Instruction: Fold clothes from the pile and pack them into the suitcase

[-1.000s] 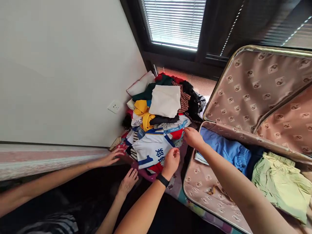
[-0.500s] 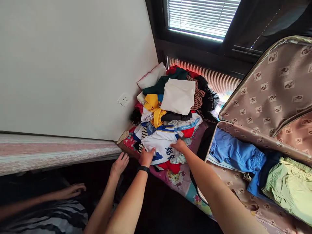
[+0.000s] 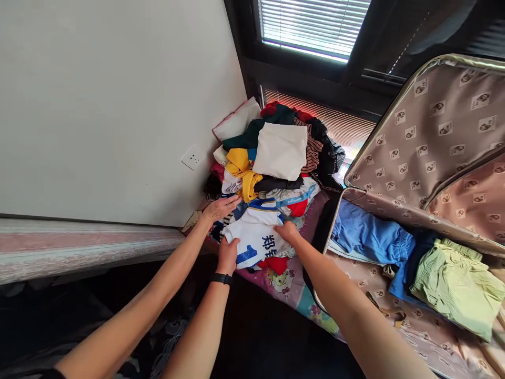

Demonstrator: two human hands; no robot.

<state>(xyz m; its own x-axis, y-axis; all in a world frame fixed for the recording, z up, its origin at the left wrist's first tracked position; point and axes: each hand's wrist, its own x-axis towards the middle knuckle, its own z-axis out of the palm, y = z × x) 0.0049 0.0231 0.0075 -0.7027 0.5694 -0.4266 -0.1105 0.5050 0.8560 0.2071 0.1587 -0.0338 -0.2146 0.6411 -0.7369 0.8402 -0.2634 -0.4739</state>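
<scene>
A white sports jersey (image 3: 252, 231) with blue print, partly folded, lies in front of the clothes pile. My left hand (image 3: 228, 252), with a black band at the wrist, grips its left edge, thumb on top. On the opposite edge my right hand (image 3: 286, 231) is closed with the cloth between thumb and fingers. Just beyond my left hand, another person's hand (image 3: 223, 207) reaches in from the left, fingers stretched out over the pile. A yellow garment (image 3: 249, 185) and a folded white cloth (image 3: 281, 150) lie behind the jersey.
An open suitcase (image 3: 365, 271) on the right holds blue clothing (image 3: 366, 231) and light green shorts (image 3: 457, 284). A patterned bedspread (image 3: 298, 287) lies under the pile. The white wall (image 3: 118, 116) with a socket (image 3: 191, 157) borders the left, and a window with blinds (image 3: 311, 26) stands behind.
The other person's hand has moved forward and right, from beside my left wrist to the pile. My hands keep hold of the jersey, its left side drawn slightly up. The view has shifted a little.
</scene>
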